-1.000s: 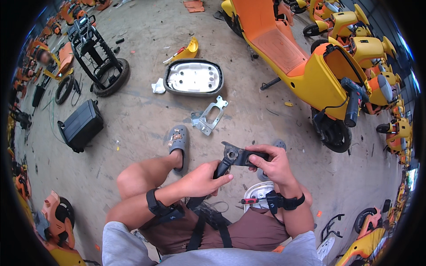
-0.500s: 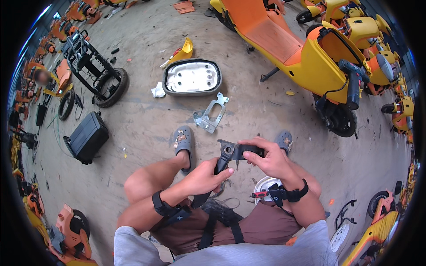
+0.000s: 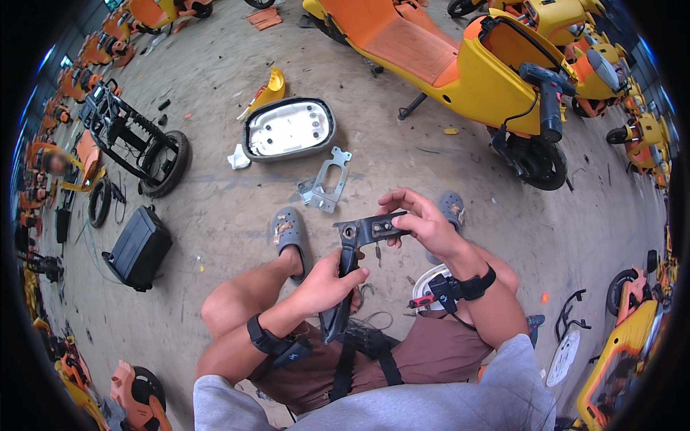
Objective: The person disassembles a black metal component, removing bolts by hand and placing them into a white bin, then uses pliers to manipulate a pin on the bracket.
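Between my two hands is a black angled metal bracket with a round hole at its bend. My left hand is wrapped round its long lower arm, which points down toward my lap. At the short plate with bolts in it, my right hand pinches the outer end, thumb on top and some fingers raised. A silver metal bracket with a large cutout lies on the ground beyond my feet. Behind it sits an upturned scooter seat, its white underside showing.
A yellow-orange scooter stands at the far right with a cordless drill on its front. A black box and a bare frame with a wheel are on the left. A red-handled tool rests by my right knee.
My right hand has shifted along the bracket's short plate and its fingers have loosened, showing the bolts. The bracket has turned a little, its long arm now steeper. The view has shifted slightly.
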The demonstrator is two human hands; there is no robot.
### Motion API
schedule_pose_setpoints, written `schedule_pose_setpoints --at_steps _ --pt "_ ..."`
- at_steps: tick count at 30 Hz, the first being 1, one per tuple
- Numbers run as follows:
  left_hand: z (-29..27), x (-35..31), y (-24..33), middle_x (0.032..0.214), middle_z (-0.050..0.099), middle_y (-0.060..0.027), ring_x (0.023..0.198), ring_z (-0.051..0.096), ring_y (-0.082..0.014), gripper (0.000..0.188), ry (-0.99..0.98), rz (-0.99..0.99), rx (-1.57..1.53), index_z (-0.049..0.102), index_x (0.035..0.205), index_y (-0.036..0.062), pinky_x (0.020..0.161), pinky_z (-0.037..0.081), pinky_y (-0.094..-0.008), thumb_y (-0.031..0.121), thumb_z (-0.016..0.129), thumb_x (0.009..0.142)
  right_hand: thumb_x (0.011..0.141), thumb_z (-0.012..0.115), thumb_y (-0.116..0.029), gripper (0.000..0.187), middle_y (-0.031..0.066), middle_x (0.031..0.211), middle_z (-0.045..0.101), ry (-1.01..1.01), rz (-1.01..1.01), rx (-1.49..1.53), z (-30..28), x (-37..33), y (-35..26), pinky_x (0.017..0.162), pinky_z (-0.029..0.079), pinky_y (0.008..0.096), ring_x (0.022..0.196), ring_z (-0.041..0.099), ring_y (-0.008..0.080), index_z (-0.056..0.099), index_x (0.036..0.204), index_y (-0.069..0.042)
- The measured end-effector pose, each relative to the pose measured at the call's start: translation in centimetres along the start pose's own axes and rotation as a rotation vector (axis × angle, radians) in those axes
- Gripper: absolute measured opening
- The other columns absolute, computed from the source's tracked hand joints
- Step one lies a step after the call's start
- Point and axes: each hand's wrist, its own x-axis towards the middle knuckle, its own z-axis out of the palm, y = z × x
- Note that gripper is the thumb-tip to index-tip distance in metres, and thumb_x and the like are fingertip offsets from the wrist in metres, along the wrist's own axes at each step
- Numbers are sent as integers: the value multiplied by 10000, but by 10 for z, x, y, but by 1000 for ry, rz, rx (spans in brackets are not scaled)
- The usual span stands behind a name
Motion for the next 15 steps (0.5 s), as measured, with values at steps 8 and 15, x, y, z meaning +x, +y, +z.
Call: schedule_pose_setpoints --at_steps 8,15 --pt "-3 3 2 925 596 -162 615 658 -297 397 -12 -72 -345 405 1280 -23 582 561 -392 282 420 1026 907 527 -87 303 124 1026 637 21 -3 100 -3 3 4 739 537 311 806 652 186 569 1180 38" --pt "1 5 -2 898 609 -127 620 656 -207 473 73 161 -114 459 1232 -34 574 533 -285 384 311 1066 965 525 -156 246 76 943 651 73 -41 -28 -2 1 6 695 512 281 775 646 154 594 1142 1"
